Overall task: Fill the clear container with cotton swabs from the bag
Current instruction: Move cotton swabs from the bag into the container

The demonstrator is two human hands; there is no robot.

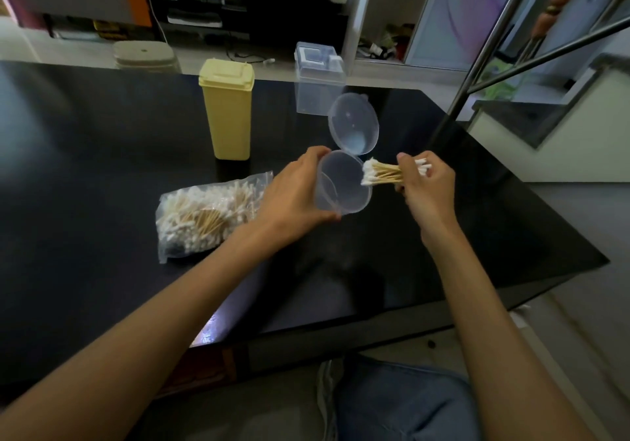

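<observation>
We are at the very start of the filling, as far as we can judge. Our left hand (293, 190) holds the clear container (341, 186) up above the dark tabletop (102, 127), fingers (318, 152) and thumb curled round its wall, its mouth tipped toward the right. Its hinged lid (353, 123) stands open above the rim. Through the clear wall we see nothing inside yet, so we take it to be empty.

Our right hand (428, 185) is clamped on a bundle of cotton swabs (381, 174), fingers closed round the wooden stems, with white tips sticking out at both ends. The leading tips sit right at the container's mouth, touching or just short of the rim; we cannot tell whether any have crossed it.

The bag (208, 217) lies flat on the tabletop just left of our left wrist, and it looks well stocked with swabs. So one handful is out and about to go in, and most of the work remains: sliding this bundle in, then more handfuls until the container is full. A yellow bin (226, 113) and a clear box (315, 79) stand farther back, apart from all this
</observation>
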